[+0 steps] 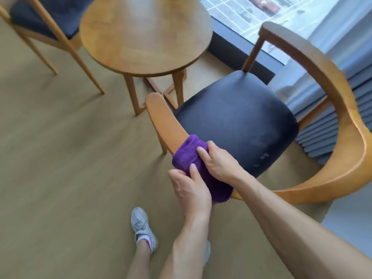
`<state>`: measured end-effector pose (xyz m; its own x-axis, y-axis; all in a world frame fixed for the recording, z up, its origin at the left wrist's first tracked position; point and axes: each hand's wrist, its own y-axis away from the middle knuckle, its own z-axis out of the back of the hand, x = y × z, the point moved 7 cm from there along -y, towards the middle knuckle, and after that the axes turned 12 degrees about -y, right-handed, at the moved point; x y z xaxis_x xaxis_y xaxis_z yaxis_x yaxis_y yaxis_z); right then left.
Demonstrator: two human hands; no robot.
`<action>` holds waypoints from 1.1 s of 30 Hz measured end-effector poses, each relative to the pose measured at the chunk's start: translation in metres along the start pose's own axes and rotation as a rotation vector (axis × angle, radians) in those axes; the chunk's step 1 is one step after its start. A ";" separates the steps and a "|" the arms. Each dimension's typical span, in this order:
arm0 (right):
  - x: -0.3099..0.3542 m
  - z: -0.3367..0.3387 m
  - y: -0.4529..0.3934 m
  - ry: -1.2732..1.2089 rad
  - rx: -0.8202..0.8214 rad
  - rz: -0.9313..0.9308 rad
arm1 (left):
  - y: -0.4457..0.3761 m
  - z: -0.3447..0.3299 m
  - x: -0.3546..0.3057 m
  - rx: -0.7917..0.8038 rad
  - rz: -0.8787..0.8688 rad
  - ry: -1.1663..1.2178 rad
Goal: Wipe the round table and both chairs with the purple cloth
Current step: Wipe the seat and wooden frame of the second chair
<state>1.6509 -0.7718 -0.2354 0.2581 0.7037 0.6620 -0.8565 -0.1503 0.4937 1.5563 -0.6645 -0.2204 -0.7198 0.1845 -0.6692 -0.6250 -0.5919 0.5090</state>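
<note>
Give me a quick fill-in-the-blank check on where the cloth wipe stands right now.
1. The purple cloth is wrapped around the near chair's wooden ____.
2. Both the left hand and the right hand grip the ____.
3. The near chair has a dark ____ cushion.
4. The round table stands between the near chair and the ____ chair.

Missing words: armrest; cloth; seat; far
</note>
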 end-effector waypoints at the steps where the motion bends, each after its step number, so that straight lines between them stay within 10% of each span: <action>1: 0.002 -0.001 -0.003 -0.007 0.003 0.002 | -0.006 0.000 -0.001 -0.024 0.024 0.043; 16: 0.107 -0.026 -0.139 -0.317 -0.020 0.112 | -0.190 0.035 -0.121 -0.159 -0.221 -0.332; 23: 0.081 -0.023 -0.100 -0.299 -0.040 0.146 | -0.146 0.025 -0.085 -0.168 -0.237 -0.271; 33: 0.043 0.007 -0.043 -0.311 0.147 0.194 | -0.122 0.044 -0.112 -0.176 -0.370 -0.972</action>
<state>1.7016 -0.7395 -0.2239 0.2404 0.4118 0.8790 -0.8353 -0.3735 0.4034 1.6997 -0.5789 -0.1841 -0.4741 0.8805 -0.0051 -0.8587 -0.4611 0.2236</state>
